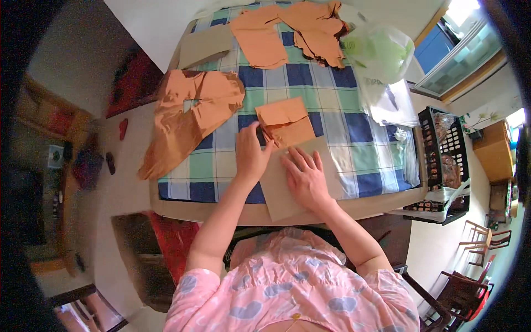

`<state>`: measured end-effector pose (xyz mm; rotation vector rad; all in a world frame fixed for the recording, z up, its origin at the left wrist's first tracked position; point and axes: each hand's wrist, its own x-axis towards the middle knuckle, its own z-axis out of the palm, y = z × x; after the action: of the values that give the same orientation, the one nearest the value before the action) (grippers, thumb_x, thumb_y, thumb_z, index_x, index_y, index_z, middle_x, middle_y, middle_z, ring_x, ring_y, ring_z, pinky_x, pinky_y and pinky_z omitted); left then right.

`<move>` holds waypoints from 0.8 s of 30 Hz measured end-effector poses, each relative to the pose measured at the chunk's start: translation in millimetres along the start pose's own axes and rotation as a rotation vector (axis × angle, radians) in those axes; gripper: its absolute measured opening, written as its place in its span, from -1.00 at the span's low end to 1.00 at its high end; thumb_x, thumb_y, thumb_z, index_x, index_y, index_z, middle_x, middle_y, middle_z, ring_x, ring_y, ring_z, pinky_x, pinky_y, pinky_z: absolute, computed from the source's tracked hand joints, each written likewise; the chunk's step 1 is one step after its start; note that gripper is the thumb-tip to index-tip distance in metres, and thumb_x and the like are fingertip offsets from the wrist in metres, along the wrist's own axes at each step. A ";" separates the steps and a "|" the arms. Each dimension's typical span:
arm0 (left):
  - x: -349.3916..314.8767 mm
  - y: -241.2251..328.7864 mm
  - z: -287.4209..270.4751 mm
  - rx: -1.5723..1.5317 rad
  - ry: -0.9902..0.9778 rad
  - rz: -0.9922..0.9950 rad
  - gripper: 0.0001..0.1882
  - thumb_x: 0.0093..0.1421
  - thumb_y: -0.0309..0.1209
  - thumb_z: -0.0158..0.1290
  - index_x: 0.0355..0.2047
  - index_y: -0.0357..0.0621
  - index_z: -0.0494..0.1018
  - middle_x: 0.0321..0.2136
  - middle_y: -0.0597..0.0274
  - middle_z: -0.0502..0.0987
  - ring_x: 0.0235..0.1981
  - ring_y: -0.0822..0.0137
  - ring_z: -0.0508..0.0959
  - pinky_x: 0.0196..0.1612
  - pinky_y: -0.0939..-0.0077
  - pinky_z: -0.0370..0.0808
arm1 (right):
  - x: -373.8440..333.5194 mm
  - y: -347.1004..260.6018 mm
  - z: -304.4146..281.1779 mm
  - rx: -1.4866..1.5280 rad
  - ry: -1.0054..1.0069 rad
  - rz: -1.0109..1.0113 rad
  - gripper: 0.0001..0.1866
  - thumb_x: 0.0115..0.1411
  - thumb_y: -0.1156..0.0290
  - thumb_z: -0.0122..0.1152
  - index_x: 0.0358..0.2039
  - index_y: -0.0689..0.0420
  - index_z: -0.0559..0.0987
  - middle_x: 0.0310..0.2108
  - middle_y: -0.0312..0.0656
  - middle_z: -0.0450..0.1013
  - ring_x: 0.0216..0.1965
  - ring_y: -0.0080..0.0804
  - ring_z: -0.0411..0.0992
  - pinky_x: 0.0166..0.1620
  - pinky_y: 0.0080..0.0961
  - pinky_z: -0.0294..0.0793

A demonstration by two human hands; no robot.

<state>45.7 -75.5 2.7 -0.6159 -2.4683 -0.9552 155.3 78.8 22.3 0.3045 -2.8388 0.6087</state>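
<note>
"Folded orange piece [285, 113]: where exactly is it?"

"Near the middle of the table [354, 218], on its checked cloth [298, 76], with a crumpled orange spread [202, 105] near it on the left. A beige board [330, 169] lies at its near edge; whether one overlaps the other, I cannot tell."

"How would it handle?"

"Light and limp, I'd judge, like thin cloth: hard to break, quick to crease, perhaps slippery, given the sheen on the bigger spread. I'd take it by two opposite folded edges, so the layers don't slide apart. The board looks stiff enough to press on."

"Which way does it point?"

"Its far edge faces away from the person, turned slightly, the right end farther off. It's barely wider than deep, so the long axis seems to run left to right, along with the fold line across its middle."

"And the hands?"

"Right hand [307, 180] flat on the board, fingers a little spread. Left hand [250, 152] at the piece's near left corner, thumb and index finger narrow about the edge; whether they pinch it, I can't tell."
</note>
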 end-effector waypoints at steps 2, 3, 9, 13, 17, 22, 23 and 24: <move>9.8 4.6 1.1 -0.119 -0.139 -0.401 -0.27 -0.03 -0.38 0.30 0.12 -0.21 0.21 -0.27 0.05 0.49 -0.15 0.03 0.47 -0.09 0.21 0.43 | -1.3 0.2 -0.2 0.021 0.004 0.003 -0.50 0.10 0.43 0.09 0.11 0.01 0.43 0.21 -0.13 0.26 0.26 -0.15 0.17 0.28 0.11 0.03; 11.8 -1.3 5.4 -0.083 -0.138 -0.351 -0.19 -0.04 -0.29 0.35 0.14 -0.23 0.16 -0.40 0.13 0.55 -0.43 0.15 0.57 -0.33 0.27 0.51 | -2.1 1.9 2.5 0.003 0.007 -0.007 -0.50 0.11 0.43 0.09 0.12 0.01 0.42 0.22 -0.13 0.26 0.26 -0.15 0.17 0.29 0.11 0.02; 29.1 -22.6 3.3 -0.351 -0.451 -0.568 -0.51 -0.06 -0.36 0.36 -0.14 -0.30 0.48 -0.38 0.19 0.62 -0.40 0.36 0.59 -0.30 0.41 0.51 | -3.3 -0.6 5.1 0.029 0.056 -0.032 -0.51 0.12 0.41 0.09 0.12 0.03 0.42 0.21 -0.14 0.26 0.26 -0.15 0.17 0.29 0.11 0.02; 41.1 4.8 7.3 -0.310 -0.539 -0.585 -0.69 -0.05 -0.40 0.34 -0.30 -0.28 0.57 -0.36 0.20 0.64 -0.40 0.44 0.57 -0.29 0.47 0.50 | -6.3 11.6 6.8 0.027 0.050 0.036 -0.52 0.12 0.40 0.08 0.11 0.05 0.42 0.21 -0.12 0.26 0.27 -0.16 0.16 0.30 0.09 0.02; 29.7 -24.5 20.0 -0.338 -0.455 -0.498 -0.66 -0.07 -0.42 0.33 -0.27 -0.26 0.57 -0.39 0.17 0.65 -0.39 0.40 0.61 -0.28 0.49 0.52 | -7.0 15.1 15.0 0.119 0.091 0.047 -0.52 0.12 0.38 0.10 0.10 0.03 0.43 0.23 -0.07 0.23 0.30 -0.13 0.12 0.29 0.18 -0.02; 26.5 -38.5 23.3 -0.442 -0.454 -0.517 -0.68 -0.08 -0.44 0.31 -0.27 -0.26 0.59 -0.39 0.16 0.66 -0.38 0.38 0.63 -0.26 0.47 0.53 | -12.0 10.8 4.6 -0.028 0.185 0.134 -0.52 0.15 0.21 0.07 0.12 -0.09 0.44 0.29 0.03 0.12 0.33 0.05 0.03 0.25 0.38 -0.13; 25.9 -39.6 23.2 -0.466 -0.452 -0.529 -0.68 -0.08 -0.45 0.31 -0.27 -0.27 0.58 -0.38 0.15 0.66 -0.37 0.38 0.63 -0.25 0.47 0.53 | -12.6 13.5 6.8 -0.052 0.173 0.120 -0.51 0.16 0.17 0.03 0.14 -0.12 0.43 0.30 0.04 0.11 0.33 0.06 0.02 0.26 0.34 -0.11; 24.8 -40.9 22.5 -0.490 -0.447 -0.542 -0.68 -0.07 -0.45 0.31 -0.27 -0.28 0.58 -0.37 0.15 0.65 -0.37 0.38 0.63 -0.25 0.47 0.53 | -12.1 14.2 6.5 -0.052 0.173 0.120 -0.51 0.16 0.17 0.03 0.14 -0.12 0.43 0.30 0.04 0.11 0.33 0.06 0.02 0.26 0.34 -0.11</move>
<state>-1.5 -80.7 -20.7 -0.3217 -2.8764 -1.8403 162.3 90.6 8.1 0.0685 -2.7147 0.5548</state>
